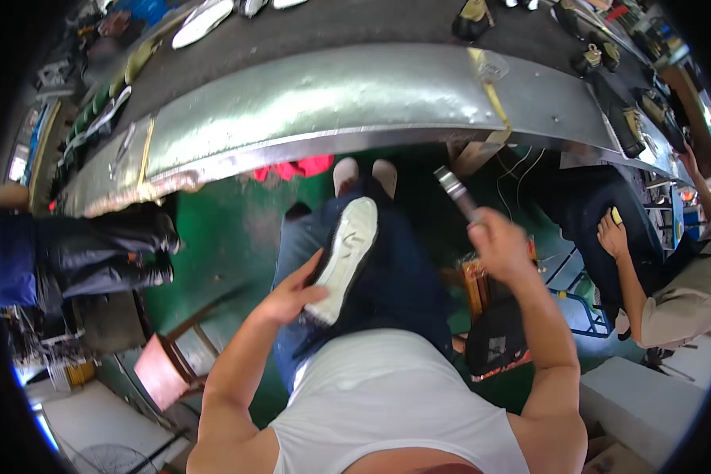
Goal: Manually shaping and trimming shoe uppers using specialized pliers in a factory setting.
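My left hand [296, 294] is closed around the heel end of a shoe [351, 249], its pale sole facing up and a dark edge showing around it. The shoe rests over my lap with its toe pointing at the metal ledge. To the right, my right hand [499, 243] grips a hammer [455, 191], raised and apart from the shoe. The shiny banded metal head points up and to the left. Some motion blur softens the right hand, and most of the handle is hidden in it.
A metal ledge [308, 95] edges a dark belt [355, 39] carrying a white shoe [203, 22] and a black shoe [472, 20]. Co-workers' legs [95, 257] lie at the left; another co-worker's hand [612, 234] is at the right. A wooden stool [166, 371] stands lower left.
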### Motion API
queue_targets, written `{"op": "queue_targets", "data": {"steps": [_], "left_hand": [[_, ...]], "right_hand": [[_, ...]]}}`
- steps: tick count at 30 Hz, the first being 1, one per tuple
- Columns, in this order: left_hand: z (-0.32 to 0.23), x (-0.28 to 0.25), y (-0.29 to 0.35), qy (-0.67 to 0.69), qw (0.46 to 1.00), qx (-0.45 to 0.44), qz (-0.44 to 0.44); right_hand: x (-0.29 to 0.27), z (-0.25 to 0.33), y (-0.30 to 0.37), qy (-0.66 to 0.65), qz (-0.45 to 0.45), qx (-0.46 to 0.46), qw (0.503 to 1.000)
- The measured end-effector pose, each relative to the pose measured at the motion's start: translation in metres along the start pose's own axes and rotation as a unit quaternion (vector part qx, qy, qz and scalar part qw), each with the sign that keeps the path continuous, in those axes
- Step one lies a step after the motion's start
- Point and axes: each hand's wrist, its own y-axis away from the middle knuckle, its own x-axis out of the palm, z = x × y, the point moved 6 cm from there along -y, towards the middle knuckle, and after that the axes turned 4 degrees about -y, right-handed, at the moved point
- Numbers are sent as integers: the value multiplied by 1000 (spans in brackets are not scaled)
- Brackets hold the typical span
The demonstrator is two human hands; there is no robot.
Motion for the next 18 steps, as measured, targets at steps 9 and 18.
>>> {"op": "queue_targets", "data": {"steps": [9,18], "left_hand": [[-274,31,-107,-114,978,174,-13],[-438,117,-385,-832,421,264,-246]], "right_hand": [[-178,-125,-162,223,-301,4,927],[-179,-140,-190,192,-290,48,936]]}}
